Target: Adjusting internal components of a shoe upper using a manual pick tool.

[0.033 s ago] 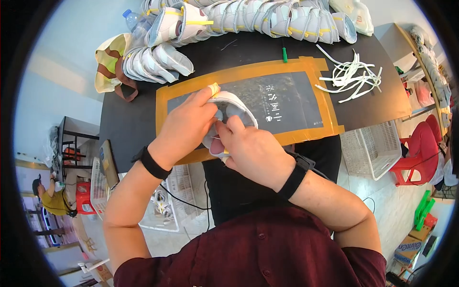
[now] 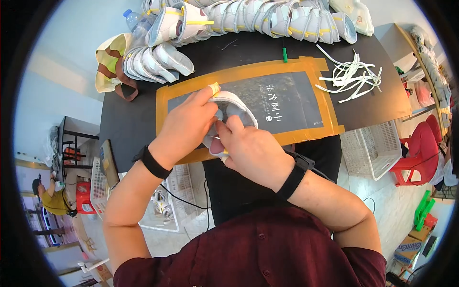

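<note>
Over the near edge of the black worktop (image 2: pixel 129 119), both hands held 1 white and grey shoe upper (image 2: pixel 233 106) above a dark mat (image 2: pixel 291 98) bordered with orange tape. The upper's long axis ran roughly from the person's body toward the far side of the worktop, tilted a little to the left, with its rounded white rim arching away from the person and its open side facing down toward the palms. The left hand (image 2: pixel 184 125) came in from the lower left, its grip closed over the left side of the upper, the taped thumb tip resting at the top of the rim. The right hand (image 2: pixel 251 150) came in from the lower right, fingers curled shut on the lower part of the upper, the index finger pressed into its grey inside. Each wrist wore a black band.

Along the far edge of the worktop stood a long row of similar uppers (image 2: pixel 267 19), with a smaller cluster (image 2: pixel 155 60) to the far left beside a plastic bottle (image 2: pixel 131 19). A pile of white strips (image 2: pixel 349 74) lay at the right, near a green pen (image 2: pixel 284 55). Beyond the worktop, a white basket (image 2: pixel 368 148) and a red chair (image 2: pixel 423 143) stood on the pale tiled floor.
</note>
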{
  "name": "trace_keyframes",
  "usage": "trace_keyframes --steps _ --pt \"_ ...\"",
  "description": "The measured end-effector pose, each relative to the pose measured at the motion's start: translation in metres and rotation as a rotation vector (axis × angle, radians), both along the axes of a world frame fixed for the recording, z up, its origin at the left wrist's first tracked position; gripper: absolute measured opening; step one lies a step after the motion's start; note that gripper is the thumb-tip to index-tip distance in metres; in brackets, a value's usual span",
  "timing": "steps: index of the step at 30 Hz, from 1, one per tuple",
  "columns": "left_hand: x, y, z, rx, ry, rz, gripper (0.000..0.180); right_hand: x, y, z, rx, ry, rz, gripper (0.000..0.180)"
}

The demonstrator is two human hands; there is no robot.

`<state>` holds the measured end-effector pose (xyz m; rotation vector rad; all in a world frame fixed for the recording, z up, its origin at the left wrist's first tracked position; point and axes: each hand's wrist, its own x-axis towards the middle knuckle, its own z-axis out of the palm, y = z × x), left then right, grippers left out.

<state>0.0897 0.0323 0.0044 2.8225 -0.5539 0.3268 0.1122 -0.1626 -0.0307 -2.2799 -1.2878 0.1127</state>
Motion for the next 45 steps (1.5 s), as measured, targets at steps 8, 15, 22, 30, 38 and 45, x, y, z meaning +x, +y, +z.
trace_keyframes --steps 8,15,22,30,38,45 --pt "0.005 -0.001 0.022 0.276 0.090 -0.082 0.016 0.000 -0.001 0.002 0.063 0.030 0.024 0.054" --pt "0.011 0.014 0.006 0.301 0.017 -0.112 0.013 0.001 -0.002 0.000 0.113 0.037 0.044 0.051" --pt "0.013 0.007 0.011 0.132 0.111 -0.057 0.011 0.003 0.003 -0.001 0.058 0.024 -0.018 0.051" --pt "0.014 0.003 0.016 0.309 0.091 -0.145 0.015 0.001 0.003 0.003 0.029 0.027 -0.021 0.057" --pt "0.018 0.010 0.002 0.120 0.084 -0.062 0.013 0.007 0.005 0.003 0.031 0.056 0.004 0.058" --pt "0.022 0.010 0.011 0.102 0.139 -0.069 0.012 0.012 0.008 0.007 -0.004 0.086 0.009 0.060"
